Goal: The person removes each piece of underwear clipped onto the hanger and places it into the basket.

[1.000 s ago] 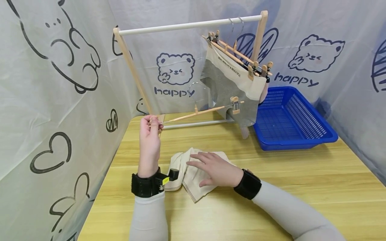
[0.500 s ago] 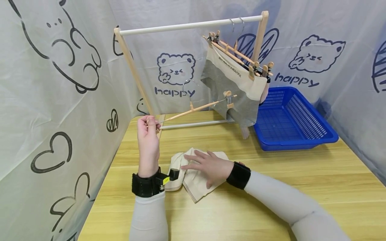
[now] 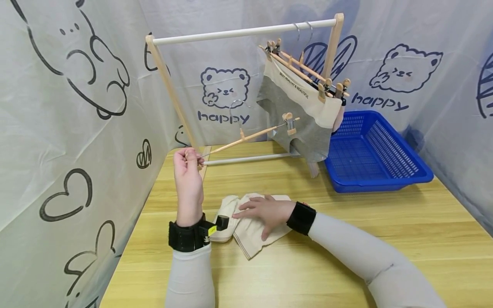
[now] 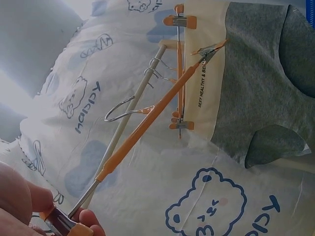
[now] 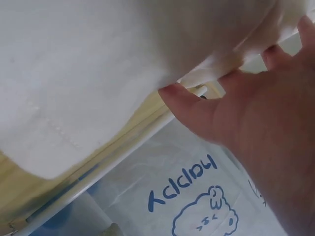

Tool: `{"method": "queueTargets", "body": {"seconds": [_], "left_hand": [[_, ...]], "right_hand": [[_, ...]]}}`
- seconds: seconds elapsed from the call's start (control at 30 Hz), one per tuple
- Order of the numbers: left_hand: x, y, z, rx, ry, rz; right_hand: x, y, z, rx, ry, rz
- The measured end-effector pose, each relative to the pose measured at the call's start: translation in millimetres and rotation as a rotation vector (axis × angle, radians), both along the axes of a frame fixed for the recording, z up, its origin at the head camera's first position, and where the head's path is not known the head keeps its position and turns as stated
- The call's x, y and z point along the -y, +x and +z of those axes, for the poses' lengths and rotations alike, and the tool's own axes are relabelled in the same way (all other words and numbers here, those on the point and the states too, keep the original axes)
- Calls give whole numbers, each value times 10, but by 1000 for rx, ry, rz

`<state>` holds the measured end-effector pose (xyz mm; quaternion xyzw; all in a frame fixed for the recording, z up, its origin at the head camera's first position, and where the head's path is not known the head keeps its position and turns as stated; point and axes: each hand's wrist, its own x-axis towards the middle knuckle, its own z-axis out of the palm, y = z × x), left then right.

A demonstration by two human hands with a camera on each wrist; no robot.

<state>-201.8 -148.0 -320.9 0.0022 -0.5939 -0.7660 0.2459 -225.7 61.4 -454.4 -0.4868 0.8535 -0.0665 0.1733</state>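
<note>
A white-barred wooden rack [image 3: 242, 32] is stood at the rear of the pale wooden surface [image 3: 262, 278], before a white printed fabric curtain [image 3: 225, 55]. At the bar's right end, a grey-and-cream cloth garment [image 3: 300, 107] is hung. A blue rectangular plastic basket [image 3: 377, 186] is placed on the surface, just right of the rack. Before the rack, cream folded cloth [image 3: 248, 241] is laid, with the right grip [image 3: 269, 211] rested on it. A slim wooden clip hanger [image 3: 246, 138] is held by its left end in the left grip [image 3: 187, 164], its right clip positioned before the garment.

Left fingers [image 3: 190, 156] pinch; right fingers [image 3: 248, 205] spread, palm down.
</note>
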Motion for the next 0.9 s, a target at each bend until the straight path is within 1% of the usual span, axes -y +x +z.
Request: {"method": "queueTargets", "body": {"seconds": [0.13,0.27,0.5,0.67,0.9], "left_hand": [[8,-10,-3,3,7,10],[11,-7,-1,6,12,21],[7,-10,-1,5,17,28],[-7,-17,1,-8,36,28],[-20,-24,-9,-15,59,34]], "right_hand": [[-9,-6,-25,24,-34,-42],[-10,3,-34,29,-57,-56],[-16,20,-51,-54,-97,4],[-21,42,-60,-85,-129,8],[-21,68,-68,-190,-115,25]]}}
